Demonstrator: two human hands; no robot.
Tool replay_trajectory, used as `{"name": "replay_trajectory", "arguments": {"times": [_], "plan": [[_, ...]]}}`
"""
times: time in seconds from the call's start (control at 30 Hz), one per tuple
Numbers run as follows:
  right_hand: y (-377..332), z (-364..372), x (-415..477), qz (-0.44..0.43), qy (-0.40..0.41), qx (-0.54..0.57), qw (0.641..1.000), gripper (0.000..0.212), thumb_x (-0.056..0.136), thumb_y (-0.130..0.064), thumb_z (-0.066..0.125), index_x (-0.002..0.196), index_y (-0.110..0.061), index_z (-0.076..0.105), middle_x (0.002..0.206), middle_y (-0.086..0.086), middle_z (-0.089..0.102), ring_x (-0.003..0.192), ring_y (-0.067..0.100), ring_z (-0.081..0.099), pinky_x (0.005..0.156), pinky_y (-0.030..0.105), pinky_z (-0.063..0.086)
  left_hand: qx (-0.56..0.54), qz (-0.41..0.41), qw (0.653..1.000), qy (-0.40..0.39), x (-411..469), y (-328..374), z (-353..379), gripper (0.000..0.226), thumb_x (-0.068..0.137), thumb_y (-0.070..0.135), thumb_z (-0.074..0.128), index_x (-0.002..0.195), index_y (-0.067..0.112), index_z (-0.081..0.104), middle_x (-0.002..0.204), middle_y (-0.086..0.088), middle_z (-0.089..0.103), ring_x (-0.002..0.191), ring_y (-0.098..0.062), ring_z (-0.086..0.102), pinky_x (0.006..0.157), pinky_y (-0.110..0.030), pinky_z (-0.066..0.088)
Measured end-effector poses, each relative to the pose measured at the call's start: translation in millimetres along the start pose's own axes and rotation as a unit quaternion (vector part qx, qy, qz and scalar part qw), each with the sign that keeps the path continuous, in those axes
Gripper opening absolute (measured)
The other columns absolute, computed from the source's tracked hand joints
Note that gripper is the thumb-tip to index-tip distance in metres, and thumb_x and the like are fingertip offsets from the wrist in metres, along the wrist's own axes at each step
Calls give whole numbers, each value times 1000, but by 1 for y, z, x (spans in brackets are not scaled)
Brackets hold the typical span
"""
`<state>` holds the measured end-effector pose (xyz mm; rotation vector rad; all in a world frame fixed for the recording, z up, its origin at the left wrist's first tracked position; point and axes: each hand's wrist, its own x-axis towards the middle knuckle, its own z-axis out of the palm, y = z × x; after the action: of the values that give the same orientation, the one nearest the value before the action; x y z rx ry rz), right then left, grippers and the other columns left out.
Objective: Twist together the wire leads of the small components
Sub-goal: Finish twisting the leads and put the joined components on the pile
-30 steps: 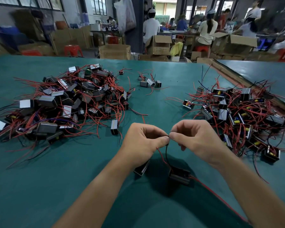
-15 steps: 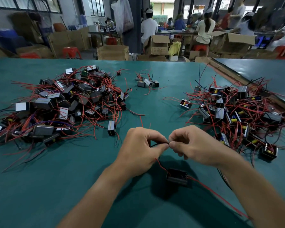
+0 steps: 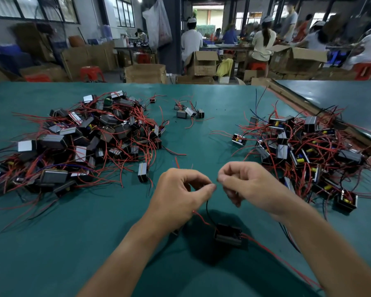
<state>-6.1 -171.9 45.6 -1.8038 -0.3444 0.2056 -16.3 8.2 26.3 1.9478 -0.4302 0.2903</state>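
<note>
A small black component (image 3: 228, 234) lies on the green table (image 3: 73, 243) just below my hands. Its black lead (image 3: 207, 207) rises to my left hand (image 3: 180, 196), which pinches it between thumb and forefinger. A short red lead (image 3: 201, 217) runs under that hand. A long red lead (image 3: 276, 258) trails off to the lower right. My right hand (image 3: 253, 185) hovers a finger's width to the right. Its thumb and forefinger pinch together at the tip of the lead, and the other fingers are curled.
A big heap of components with red wires (image 3: 84, 142) fills the left of the table. A second heap (image 3: 304, 146) lies on the right. A few loose ones (image 3: 189, 112) sit far centre, and one (image 3: 142, 171) lies near my left hand. People work at benches behind.
My fingertips were pressed together over the lead; now a small gap shows between the two hands. The component stays on the table below them.
</note>
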Motion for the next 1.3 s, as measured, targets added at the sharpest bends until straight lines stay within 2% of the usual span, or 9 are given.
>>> {"name": "replay_trajectory", "arguments": {"times": [0.17,0.3,0.47,0.67,0.8,0.97,1.1,1.23,1.3], "plan": [[-3,2,-5,-51,-30,13,998,13,85,-12,67,73,-10,63,51,3,51,44,14,45,45,25,40,-25,-21,999,-15,0,0,-2,14,79,17,78,66,14,72,49,14,56,44,4,40,46,-12,30],[-7,6,-10,-74,-85,23,993,8,80,-14,66,75,-7,67,51,1,50,44,13,43,43,24,37,-83,-44,995,-38,0,3,-3,13,81,10,76,70,6,73,56,-11,55,58,-13,40,54,-31,30],[-10,2,-14,-72,-92,32,993,12,80,-16,67,86,-8,74,40,-1,44,33,12,31,41,20,26,-101,-70,992,-41,0,3,-3,19,82,15,77,68,4,72,54,-3,42,56,-15,29,50,-28,20],[-13,12,-16,-98,-138,-15,985,20,80,-16,70,98,-20,76,43,-2,42,35,9,33,41,18,28,-119,-70,988,-63,0,4,-4,12,76,1,71,68,9,74,60,-10,52,62,-17,37,55,-34,27],[-12,20,-16,-129,-107,-26,985,17,78,-16,74,93,-22,78,47,-4,37,40,8,28,42,19,23,-117,-70,989,-53,-2,5,-5,12,68,7,67,60,17,69,56,-4,50,57,-14,36,50,-27,25],[-8,22,-16,-129,-108,-18,986,8,76,-20,76,83,-16,78,47,-2,39,43,10,27,43,24,19,-87,-104,990,-29,-1,-1,-1,22,84,8,72,62,9,69,43,9,39,43,-6,25,41,-18,18],[-5,23,-15,-113,-114,-28,987,17,74,-28,75,73,-11,74,52,18,47,50,18,33,45,38,23,-78,-98,992,-23,0,-2,2,20,87,9,69,67,7,70,50,-5,59,48,-10,41,46,-22,31],[-3,24,-15,-97,-91,-173,976,27,74,-39,71,59,-18,65,47,-3,46,46,8,36,44,29,27,-53,-89,995,-10,2,-2,3,19,90,9,65,71,6,67,58,-6,65,50,-9,52,51,-23,41],[-2,24,-13,-106,-51,-245,962,35,74,-39,73,55,-14,57,45,1,43,44,4,34,44,26,29,-47,-101,994,-1,3,-4,3,21,90,9,63,70,6,64,51,3,60,42,-4,45,46,-18,37]]}}
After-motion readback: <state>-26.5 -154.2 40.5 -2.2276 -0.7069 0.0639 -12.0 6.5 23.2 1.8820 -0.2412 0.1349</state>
